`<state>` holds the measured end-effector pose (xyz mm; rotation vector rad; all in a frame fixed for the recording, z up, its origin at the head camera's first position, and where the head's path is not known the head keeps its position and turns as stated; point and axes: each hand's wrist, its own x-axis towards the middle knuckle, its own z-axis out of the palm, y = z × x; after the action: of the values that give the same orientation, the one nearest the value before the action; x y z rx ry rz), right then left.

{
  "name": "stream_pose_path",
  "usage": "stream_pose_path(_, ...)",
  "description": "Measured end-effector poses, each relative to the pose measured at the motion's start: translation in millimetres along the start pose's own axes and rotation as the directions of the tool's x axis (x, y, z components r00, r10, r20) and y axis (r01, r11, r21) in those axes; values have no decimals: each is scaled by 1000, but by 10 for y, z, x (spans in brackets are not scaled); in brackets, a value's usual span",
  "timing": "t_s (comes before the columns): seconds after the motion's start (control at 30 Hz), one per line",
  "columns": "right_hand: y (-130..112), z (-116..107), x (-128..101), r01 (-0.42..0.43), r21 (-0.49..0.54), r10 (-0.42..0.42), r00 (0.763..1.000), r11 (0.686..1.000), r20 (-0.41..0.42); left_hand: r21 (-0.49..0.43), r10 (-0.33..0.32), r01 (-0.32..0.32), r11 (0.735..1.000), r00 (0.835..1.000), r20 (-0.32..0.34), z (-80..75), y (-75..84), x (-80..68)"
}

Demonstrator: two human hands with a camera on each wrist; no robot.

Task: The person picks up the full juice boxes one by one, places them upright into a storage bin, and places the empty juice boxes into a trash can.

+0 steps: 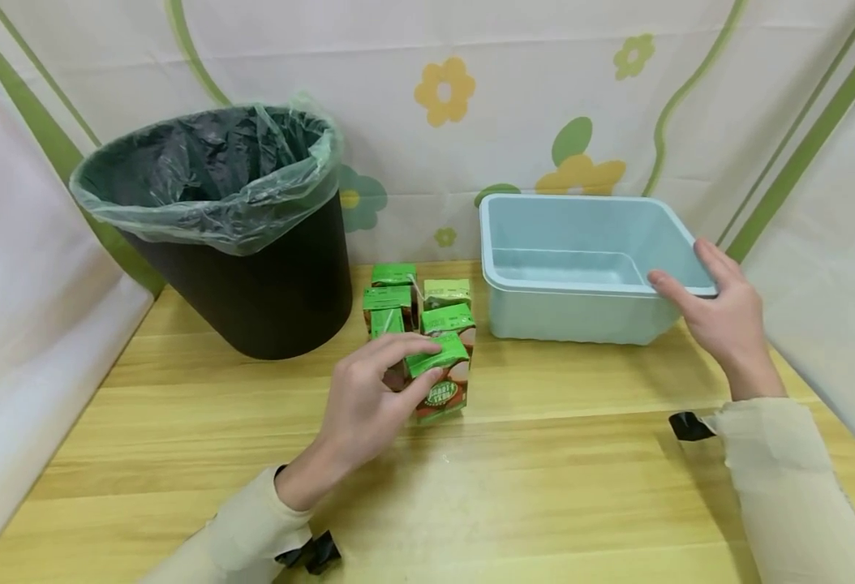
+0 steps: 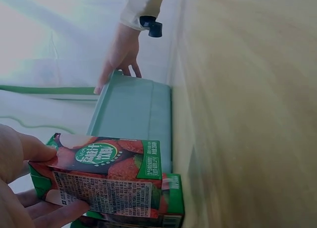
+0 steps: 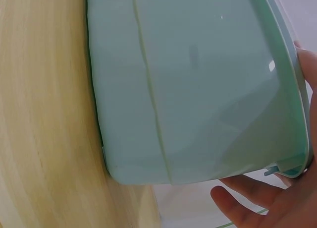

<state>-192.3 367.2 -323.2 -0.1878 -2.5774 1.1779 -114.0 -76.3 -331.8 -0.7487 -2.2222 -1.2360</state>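
Several green-topped juice boxes (image 1: 448, 318) stand in two rows on the wooden table. My left hand (image 1: 369, 397) pinches the nearest juice box (image 1: 445, 389) of the right-hand row by its top, between thumb and fingers. In the left wrist view, that box (image 2: 106, 161) shows red fruit pictures and a printed label panel. To the right is a light blue plastic bin (image 1: 566, 316), its inside bare where visible. My right hand (image 1: 727, 316) grips its right front corner, thumb over the rim. The right wrist view shows fingers (image 3: 247, 191) under the rim, beside the bin wall (image 3: 208, 89).
A black trash can (image 1: 281, 300) with a translucent green liner (image 1: 252, 215) stands at the back left, close to the boxes. Behind everything hangs a white curtain (image 1: 369, 73) printed with flowers. The wooden tabletop (image 1: 530, 487) stretches toward me.
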Motion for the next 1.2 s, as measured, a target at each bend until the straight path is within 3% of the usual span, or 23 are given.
stream_pose_path(0.23, 25, -27, -5, -13, 5, 13, 1000, 1000, 22, -38, -42, 42, 998, 999, 12, -8, 118, 141)
stream_pose_path(0.8, 48, -13, 38, -25, 60, 22, 998, 998, 62, -81, -62, 58, 995, 997, -50, -54, 287, 560)
stream_pose_path(1.2, 70, -20, 68, -11, 67, 7, 998, 998, 56, -83, -35, 28, 996, 996, -84, 122, 394, 956)
